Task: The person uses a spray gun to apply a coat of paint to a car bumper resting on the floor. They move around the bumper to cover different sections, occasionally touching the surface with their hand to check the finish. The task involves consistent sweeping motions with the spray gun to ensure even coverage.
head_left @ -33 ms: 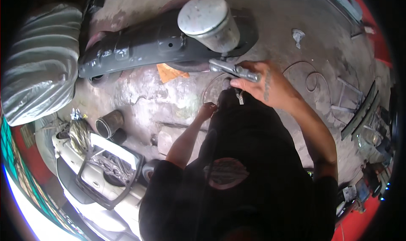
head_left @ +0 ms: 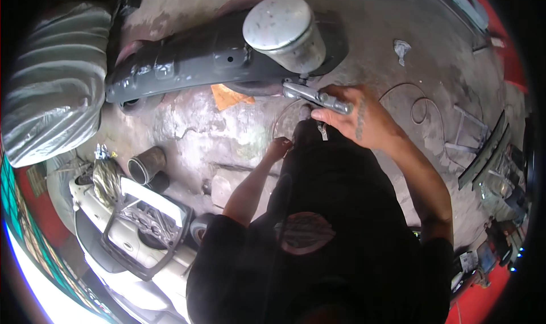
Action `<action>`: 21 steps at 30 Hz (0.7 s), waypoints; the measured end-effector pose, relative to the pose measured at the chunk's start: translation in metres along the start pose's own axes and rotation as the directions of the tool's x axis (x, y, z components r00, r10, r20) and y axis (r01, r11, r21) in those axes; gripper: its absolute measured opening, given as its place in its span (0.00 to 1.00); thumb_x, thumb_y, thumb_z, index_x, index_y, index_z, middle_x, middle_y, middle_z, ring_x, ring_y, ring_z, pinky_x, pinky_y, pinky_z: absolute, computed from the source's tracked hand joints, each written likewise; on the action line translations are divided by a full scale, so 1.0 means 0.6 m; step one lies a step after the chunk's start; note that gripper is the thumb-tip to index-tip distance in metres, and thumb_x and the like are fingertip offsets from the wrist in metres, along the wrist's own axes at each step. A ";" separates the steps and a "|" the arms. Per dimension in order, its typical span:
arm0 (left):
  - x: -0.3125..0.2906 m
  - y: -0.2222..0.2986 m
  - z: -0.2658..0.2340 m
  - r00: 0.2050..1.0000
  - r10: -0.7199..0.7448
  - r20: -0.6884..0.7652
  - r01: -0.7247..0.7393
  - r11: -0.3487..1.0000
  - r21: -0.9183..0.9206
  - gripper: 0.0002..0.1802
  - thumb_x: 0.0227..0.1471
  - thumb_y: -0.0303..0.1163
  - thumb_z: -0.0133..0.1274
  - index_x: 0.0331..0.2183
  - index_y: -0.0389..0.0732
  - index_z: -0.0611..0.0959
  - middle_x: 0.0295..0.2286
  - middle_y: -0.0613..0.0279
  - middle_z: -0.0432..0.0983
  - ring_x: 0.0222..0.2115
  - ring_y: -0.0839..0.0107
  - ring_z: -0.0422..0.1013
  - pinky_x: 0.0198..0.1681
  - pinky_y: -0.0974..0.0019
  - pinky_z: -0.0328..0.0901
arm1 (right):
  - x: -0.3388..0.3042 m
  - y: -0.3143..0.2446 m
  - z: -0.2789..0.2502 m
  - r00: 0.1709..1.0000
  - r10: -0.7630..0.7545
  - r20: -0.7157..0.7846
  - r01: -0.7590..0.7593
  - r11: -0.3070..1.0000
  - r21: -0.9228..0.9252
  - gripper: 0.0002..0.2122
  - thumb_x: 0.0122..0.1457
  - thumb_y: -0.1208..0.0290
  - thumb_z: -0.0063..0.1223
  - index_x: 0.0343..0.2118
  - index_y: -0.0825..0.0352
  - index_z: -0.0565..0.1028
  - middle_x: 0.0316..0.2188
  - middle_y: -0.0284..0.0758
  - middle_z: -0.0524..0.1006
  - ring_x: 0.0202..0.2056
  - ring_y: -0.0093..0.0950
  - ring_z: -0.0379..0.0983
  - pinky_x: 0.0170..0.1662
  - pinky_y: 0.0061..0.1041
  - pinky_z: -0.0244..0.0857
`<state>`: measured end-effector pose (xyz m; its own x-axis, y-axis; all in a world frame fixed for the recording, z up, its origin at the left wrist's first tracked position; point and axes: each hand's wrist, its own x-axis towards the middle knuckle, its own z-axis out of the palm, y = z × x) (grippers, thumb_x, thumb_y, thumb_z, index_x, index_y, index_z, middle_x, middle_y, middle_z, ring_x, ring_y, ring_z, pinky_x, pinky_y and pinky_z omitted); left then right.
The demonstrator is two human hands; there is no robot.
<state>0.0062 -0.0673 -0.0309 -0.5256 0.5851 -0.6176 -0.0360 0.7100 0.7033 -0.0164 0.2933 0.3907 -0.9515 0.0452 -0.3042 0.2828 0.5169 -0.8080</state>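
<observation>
A metal spray gun (head_left: 310, 94) is gripped in my right hand (head_left: 367, 116), its handle mostly hidden behind my fingers and palm. On top of the gun sits a round, silver-grey cup (head_left: 278, 25) with a few dark specks on its lid. Beyond the gun lies a long dark grey car bumper (head_left: 193, 65), glossy in patches; the cup covers part of its right end. Beside my trouser leg hangs my left hand (head_left: 280, 148), fingers curled in. Whether those fingers hold anything is hidden.
An orange sheet (head_left: 227, 98) lies below the bumper. At left are a silver-wrapped bundle (head_left: 57, 85), a metal can (head_left: 148, 165) and white vehicle parts (head_left: 125, 244). A thin hose (head_left: 420, 99) loops over the floor at right, near a small metal stand (head_left: 469, 128).
The spray gun and its cup have shifted slightly right and down in the picture. My left hand has barely moved.
</observation>
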 end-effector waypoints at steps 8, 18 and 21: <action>-0.015 0.020 0.006 0.994 -0.104 0.017 0.105 0.993 -0.050 0.18 0.57 0.43 0.61 0.40 0.38 0.88 0.35 0.52 0.85 0.35 0.62 0.81 0.40 0.57 0.74 | -0.041 -0.006 0.059 0.976 0.033 -0.213 -0.032 0.999 0.007 0.14 0.63 0.63 0.63 0.41 0.71 0.78 0.30 0.46 0.80 0.32 0.42 0.79 0.38 0.36 0.70; 0.003 -0.084 0.042 0.991 0.130 0.002 -0.130 0.991 -0.016 0.22 0.56 0.46 0.60 0.43 0.37 0.87 0.36 0.47 0.85 0.36 0.55 0.82 0.39 0.53 0.75 | -0.039 -0.024 0.109 0.990 -0.133 -0.043 0.137 0.983 0.125 0.13 0.61 0.67 0.64 0.42 0.72 0.80 0.33 0.46 0.82 0.34 0.42 0.79 0.41 0.36 0.70; -0.003 -0.047 0.035 0.999 0.036 0.024 -0.036 0.999 0.007 0.21 0.57 0.46 0.60 0.42 0.37 0.87 0.35 0.48 0.85 0.35 0.57 0.82 0.39 0.53 0.75 | -0.047 -0.015 0.108 0.981 -0.125 -0.148 0.143 0.983 0.115 0.14 0.61 0.66 0.64 0.43 0.72 0.80 0.32 0.46 0.82 0.33 0.38 0.79 0.41 0.34 0.71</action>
<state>0.0262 -0.0801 -0.0572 -0.5063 0.6192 -0.6002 -0.0115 0.6911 0.7227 0.0158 0.2321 0.3738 -0.9867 0.1059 -0.1230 0.1563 0.4162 -0.8957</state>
